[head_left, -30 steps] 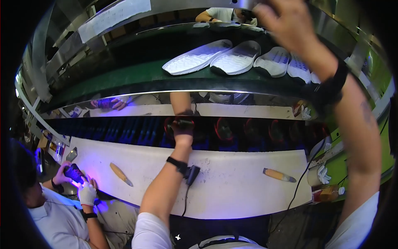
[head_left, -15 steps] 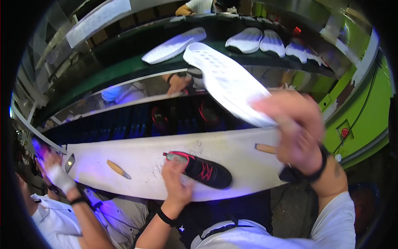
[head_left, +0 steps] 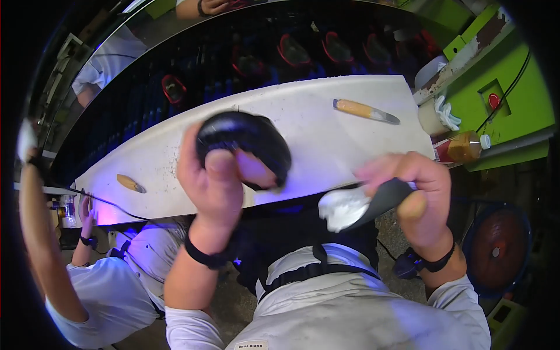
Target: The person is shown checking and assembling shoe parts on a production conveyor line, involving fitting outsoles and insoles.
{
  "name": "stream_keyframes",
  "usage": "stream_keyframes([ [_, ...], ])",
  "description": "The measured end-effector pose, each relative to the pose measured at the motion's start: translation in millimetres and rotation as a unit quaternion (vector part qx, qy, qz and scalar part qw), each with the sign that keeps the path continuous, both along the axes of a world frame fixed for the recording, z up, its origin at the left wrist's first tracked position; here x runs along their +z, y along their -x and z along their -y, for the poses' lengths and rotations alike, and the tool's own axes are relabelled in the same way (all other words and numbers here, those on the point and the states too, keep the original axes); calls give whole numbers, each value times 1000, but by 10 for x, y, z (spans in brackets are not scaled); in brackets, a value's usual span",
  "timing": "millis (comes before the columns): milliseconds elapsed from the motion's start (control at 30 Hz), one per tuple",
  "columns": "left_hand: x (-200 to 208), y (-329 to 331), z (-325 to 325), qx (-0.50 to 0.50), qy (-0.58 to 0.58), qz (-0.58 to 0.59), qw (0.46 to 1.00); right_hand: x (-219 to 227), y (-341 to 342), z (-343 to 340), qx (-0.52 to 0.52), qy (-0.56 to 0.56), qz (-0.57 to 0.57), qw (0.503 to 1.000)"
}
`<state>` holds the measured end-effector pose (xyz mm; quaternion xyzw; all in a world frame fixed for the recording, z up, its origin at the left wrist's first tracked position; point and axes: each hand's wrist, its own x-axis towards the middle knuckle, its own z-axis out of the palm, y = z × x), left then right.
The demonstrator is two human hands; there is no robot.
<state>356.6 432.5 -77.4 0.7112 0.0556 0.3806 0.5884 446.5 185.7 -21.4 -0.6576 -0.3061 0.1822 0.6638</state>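
My left hand (head_left: 210, 181) is wrapped round a black shoe (head_left: 242, 131), lifted above the pale work board (head_left: 315, 140). The shoe is tilted, and its rounded black end faces up and away from me. At the right, my right hand (head_left: 426, 186) grips a shoe sole (head_left: 344, 210) near the board's front edge. White shows on one face of the sole and dark grey on the other, and it looks bent or curled. Shoe and sole are apart. The fingers of my right hand cover part of the sole.
Wooden-handled blade tools (head_left: 359, 109) lie at the board's right and left. Beyond the board, several red-trimmed shoes (head_left: 293, 49) sit on a dark conveyor. At right stand a bottle (head_left: 464, 146) and a green machine (head_left: 513, 105). A co-worker (head_left: 111, 297) is at left.
The shoe has left the board and is up in my left hand. My right hand has brought the sole down and towards me. The view has tilted down.
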Motion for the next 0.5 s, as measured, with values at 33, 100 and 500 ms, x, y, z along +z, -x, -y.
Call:
stream_keyframes([
  [33,3,14,129,24,-9,-10,1000,10,16,-42,-2,1,34,999],
  [100,16,24,389,-34,-41,9,999,-14,34,-156,60,-43,-1,997],
  [500,517,634,687,-39,-215,-98,971,-3,146,-135,78,-43,100,991],
])
